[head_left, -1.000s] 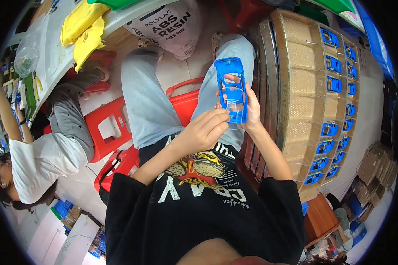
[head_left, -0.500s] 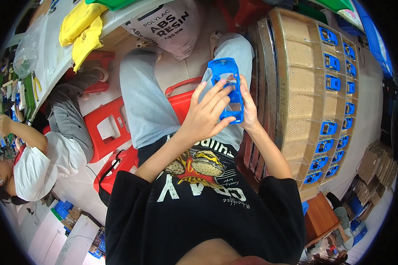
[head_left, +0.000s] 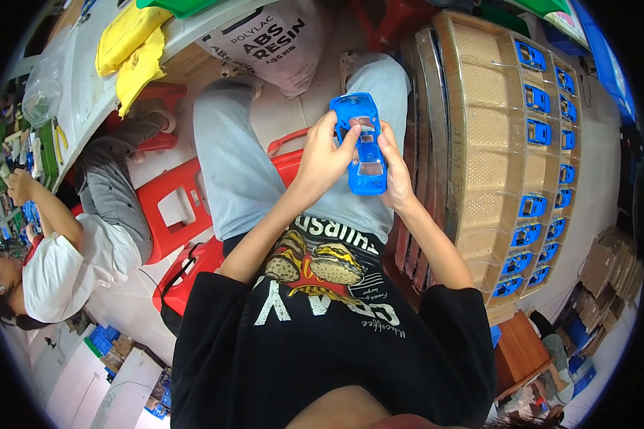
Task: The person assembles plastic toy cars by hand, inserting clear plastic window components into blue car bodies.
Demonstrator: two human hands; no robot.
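Over my lap I hold a blue plastic toy car body [head_left: 368,151] with cut-out window openings, its long side running away from me. My left hand [head_left: 328,149] grips its left edge, thumb and fingers closed at the window area. On the other side my right hand [head_left: 395,168] is wrapped round the right edge, thumb on the upper side. The right fingers are mostly hidden beneath the shell.
To my right stands a divided cardboard tray [head_left: 490,154] with several blue car bodies [head_left: 537,132] in its right-hand cells. A white sack [head_left: 283,50] lies ahead. Red stools [head_left: 175,200] stand at left, where a co-worker [head_left: 86,264] sits by a table with yellow bags [head_left: 132,46].
The car body has turned over from its hollow inside to its outer side. My left hand has gone from spread across it to gripping its left edge.
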